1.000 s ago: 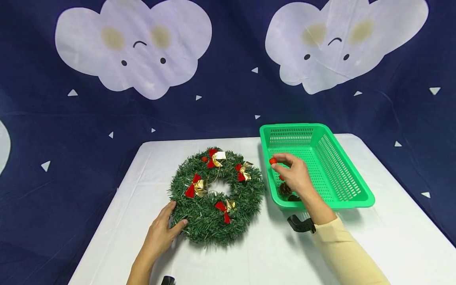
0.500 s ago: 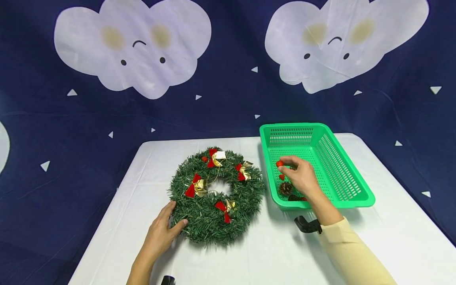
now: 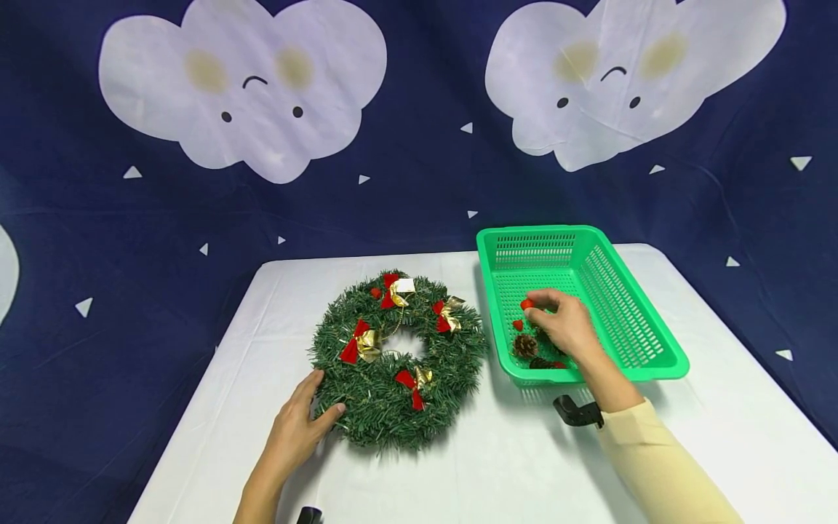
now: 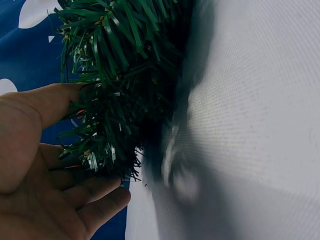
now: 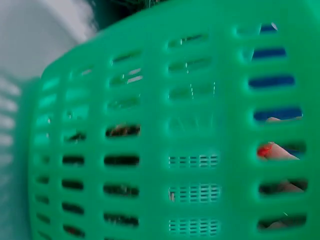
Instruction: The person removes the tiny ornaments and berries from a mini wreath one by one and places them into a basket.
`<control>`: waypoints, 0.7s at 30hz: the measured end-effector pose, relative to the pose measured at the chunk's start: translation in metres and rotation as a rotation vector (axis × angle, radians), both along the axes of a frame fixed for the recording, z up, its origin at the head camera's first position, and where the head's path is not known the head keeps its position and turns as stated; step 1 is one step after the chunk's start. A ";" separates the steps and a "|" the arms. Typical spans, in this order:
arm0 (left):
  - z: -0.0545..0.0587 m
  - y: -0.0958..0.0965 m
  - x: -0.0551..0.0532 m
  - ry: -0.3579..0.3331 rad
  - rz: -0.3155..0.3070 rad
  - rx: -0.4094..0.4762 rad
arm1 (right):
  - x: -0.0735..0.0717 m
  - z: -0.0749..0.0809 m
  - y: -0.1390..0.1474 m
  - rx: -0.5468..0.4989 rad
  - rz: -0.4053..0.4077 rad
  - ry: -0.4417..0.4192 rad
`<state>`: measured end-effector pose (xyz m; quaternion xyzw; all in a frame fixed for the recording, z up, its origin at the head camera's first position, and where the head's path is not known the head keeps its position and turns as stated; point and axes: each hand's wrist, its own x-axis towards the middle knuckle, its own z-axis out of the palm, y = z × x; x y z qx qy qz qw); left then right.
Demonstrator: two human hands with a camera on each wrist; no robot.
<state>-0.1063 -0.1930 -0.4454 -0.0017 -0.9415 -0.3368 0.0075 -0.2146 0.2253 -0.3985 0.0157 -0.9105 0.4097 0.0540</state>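
A green wreath [image 3: 366, 418] with several red-and-gold bows lies on the white table. My left hand [image 3: 297, 422] rests at its lower left edge. In the left wrist view, the thumb [image 4: 52, 102] and relaxed fingers [image 4: 97, 192] touch the wreath's needles on either side. To the right stands a green basket [image 3: 628, 313], and my right hand [image 3: 566, 324] is over its inside. Thumb and fingertips pinch a small red ball [image 3: 527, 304]. In the right wrist view, the basket wall hides most of that hand; the red ball [image 5: 265, 150] shows through a slot.
Inside the basket's near left corner lie a pine cone [image 3: 524, 346], a dark cone-like piece [image 3: 540, 363] and a small red piece [image 3: 518, 324]. Another red ball [image 3: 376, 292] sits on the wreath. A dark blue cloth [image 3: 419, 196] with clouds hangs behind the table.
My right hand has moved right and slightly nearer over the basket, still pinching the red ball, uncovering more of the cones. The left hand and wreath have stayed put.
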 end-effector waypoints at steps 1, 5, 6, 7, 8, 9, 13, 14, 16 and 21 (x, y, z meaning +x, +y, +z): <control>0.000 0.000 0.000 -0.001 0.000 -0.001 | 0.000 0.000 0.002 0.009 -0.006 -0.002; 0.001 0.000 0.000 -0.011 0.002 -0.001 | 0.000 -0.001 0.008 0.037 -0.017 -0.003; 0.001 0.000 0.000 -0.013 0.002 -0.002 | 0.001 -0.001 0.010 0.039 -0.016 -0.002; 0.001 0.000 0.000 -0.014 0.002 -0.003 | 0.000 -0.001 0.012 0.041 -0.015 -0.003; 0.001 0.000 0.000 -0.015 0.003 -0.003 | 0.001 -0.001 0.013 0.043 -0.016 -0.001; 0.001 0.000 0.000 -0.017 0.003 -0.004 | 0.001 -0.001 0.014 0.046 -0.018 0.000; 0.001 0.000 0.000 -0.022 0.007 -0.003 | 0.000 -0.002 0.019 0.069 -0.021 -0.005; 0.001 0.000 0.000 -0.024 0.009 -0.001 | 0.000 -0.002 0.019 0.073 -0.023 -0.007; 0.000 0.000 0.000 -0.026 0.010 0.001 | 0.000 -0.003 0.021 0.078 -0.021 -0.017; 0.001 0.000 0.001 -0.022 0.009 0.007 | 0.000 -0.003 0.025 0.080 -0.030 -0.034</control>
